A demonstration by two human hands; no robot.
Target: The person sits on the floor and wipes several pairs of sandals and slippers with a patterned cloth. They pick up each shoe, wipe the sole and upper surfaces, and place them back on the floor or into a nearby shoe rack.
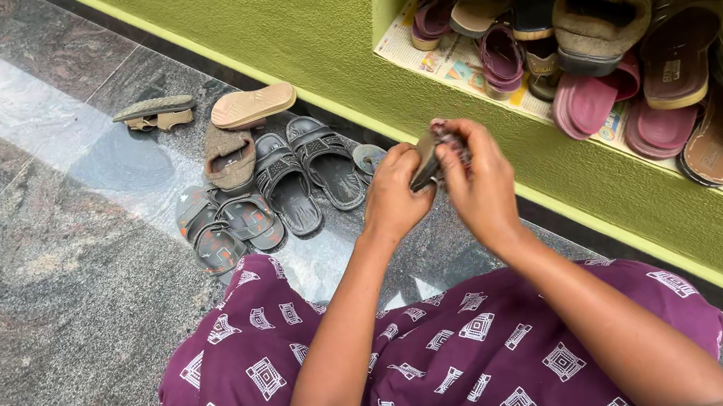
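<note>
Head view: left hand and right hand, fingers closed, grip one small dark sandal above grey stone floor.

This looks like the entryway of a home. Worn sandals and slippers crowd a low recessed shelf lined with newspaper in a lime-green plastered wall, and more grey strapped sandals lie paired on the polished grey granite floor.
</note>
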